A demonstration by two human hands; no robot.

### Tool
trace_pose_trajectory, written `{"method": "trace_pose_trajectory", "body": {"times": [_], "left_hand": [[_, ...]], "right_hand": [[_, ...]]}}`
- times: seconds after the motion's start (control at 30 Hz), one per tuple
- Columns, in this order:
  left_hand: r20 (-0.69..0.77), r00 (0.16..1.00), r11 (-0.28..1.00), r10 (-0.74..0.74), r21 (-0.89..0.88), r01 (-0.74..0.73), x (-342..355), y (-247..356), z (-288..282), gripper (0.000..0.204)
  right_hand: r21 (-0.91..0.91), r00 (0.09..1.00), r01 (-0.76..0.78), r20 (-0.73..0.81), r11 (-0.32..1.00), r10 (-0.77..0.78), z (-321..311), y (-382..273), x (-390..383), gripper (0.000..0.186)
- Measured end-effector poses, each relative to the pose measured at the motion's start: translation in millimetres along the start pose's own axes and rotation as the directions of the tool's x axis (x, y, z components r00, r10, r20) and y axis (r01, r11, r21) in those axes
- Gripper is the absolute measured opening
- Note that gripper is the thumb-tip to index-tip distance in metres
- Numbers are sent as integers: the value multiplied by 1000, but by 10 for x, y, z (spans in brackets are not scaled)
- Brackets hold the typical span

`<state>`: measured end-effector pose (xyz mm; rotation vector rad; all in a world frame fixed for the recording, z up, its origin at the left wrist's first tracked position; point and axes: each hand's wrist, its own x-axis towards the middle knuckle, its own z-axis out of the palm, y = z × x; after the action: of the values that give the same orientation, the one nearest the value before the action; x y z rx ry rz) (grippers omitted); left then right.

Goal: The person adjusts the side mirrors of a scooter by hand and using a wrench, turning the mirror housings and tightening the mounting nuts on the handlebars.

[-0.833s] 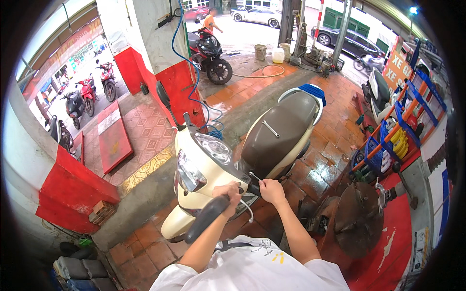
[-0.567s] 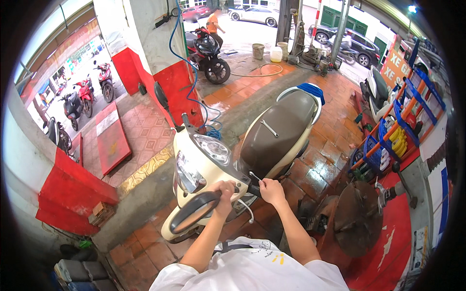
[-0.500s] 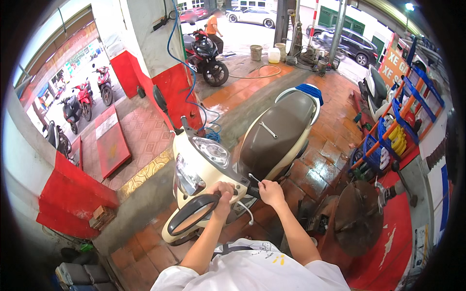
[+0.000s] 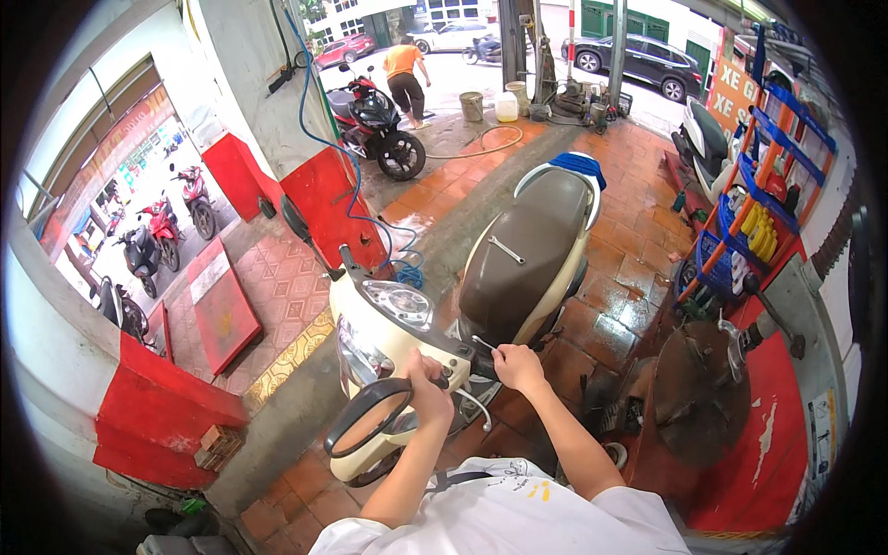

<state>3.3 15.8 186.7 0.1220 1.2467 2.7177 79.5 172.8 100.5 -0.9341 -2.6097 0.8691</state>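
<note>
At the handlebar, left hand (image 4: 427, 384) gripped the mirror (image 4: 368, 421) stem; right hand (image 4: 518, 365) clenched a small tool (image 4: 483, 344) against the cream scooter (image 4: 462, 305). Mirror remained attached; fastening appeared unfinished. Beyond, a person (image 4: 405, 79) tended a dark motorcycle (image 4: 375, 125).

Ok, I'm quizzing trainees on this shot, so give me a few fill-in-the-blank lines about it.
1. Both hands work at the handlebar of a cream ____.
2. The left hand rests by a round ____ with a black rim.
3. The scooter's seat is ____ in colour.
4. The right hand holds a thin ____ tool.

Missing: scooter; mirror; brown; metal
</note>
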Motion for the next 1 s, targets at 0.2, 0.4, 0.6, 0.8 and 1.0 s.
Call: {"method": "trace_pose_trajectory", "body": {"times": [0.2, 0.4, 0.6, 0.8, 1.0], "left_hand": [[170, 984, 993, 51, -112, -32, -87, -40, -34, 51], [640, 761, 983, 107, -185, 18, -85, 35, 38, 51], [669, 651, 857, -360, -38, 514, 252, 605, 355, 58], [542, 625, 789, -562, 125, 601, 257, 484, 266, 56], [399, 633, 745, -663, 271, 609, 187, 356, 167, 55]], "right_hand": [[8, 1000, 13, 12, 1000, -13, -61, -51, -40, 34], [25, 997, 74, -7, 997, -74, -24, -2, -31, 33], [205, 976, 88, -212, 975, -43, -110, 10, -59, 34], [572, 949, 218, -312, 791, -36, -748, -485, -396, 30], [398, 912, 406, -230, 823, -339, -786, -1085, -805, 28]]}}
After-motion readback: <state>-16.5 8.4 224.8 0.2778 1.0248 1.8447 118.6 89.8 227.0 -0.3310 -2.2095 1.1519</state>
